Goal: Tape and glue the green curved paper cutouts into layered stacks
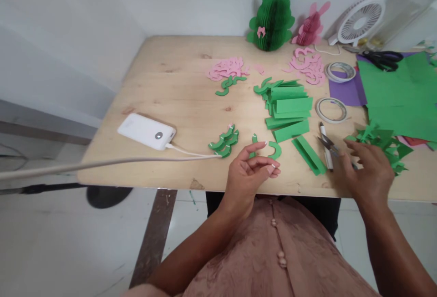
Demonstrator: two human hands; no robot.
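Note:
My left hand (251, 169) is just above the table's front edge, thumb pressed to a finger in a pinch and index finger stretched out. Whether something small is in the pinch I cannot make out. Beyond its fingertips are a curved green paper piece (275, 151) and a smaller green strip (254, 139). My right hand (368, 165), slightly blurred, is closed around the handles of small scissors (328, 143), whose blades point left across a white pen (326, 151). Green paper scraps (385, 146) lie beside it. Between the hands is a folded green strip (309, 155).
Folded green papers (292, 105) and pink cutouts (227, 68) lie farther back. A green paper rabbit (271, 19), a pink one (310, 28) and a white fan (360, 21) stand by the wall. Tape rolls (331, 110) are at right; a cabled power bank (146, 130) is at left.

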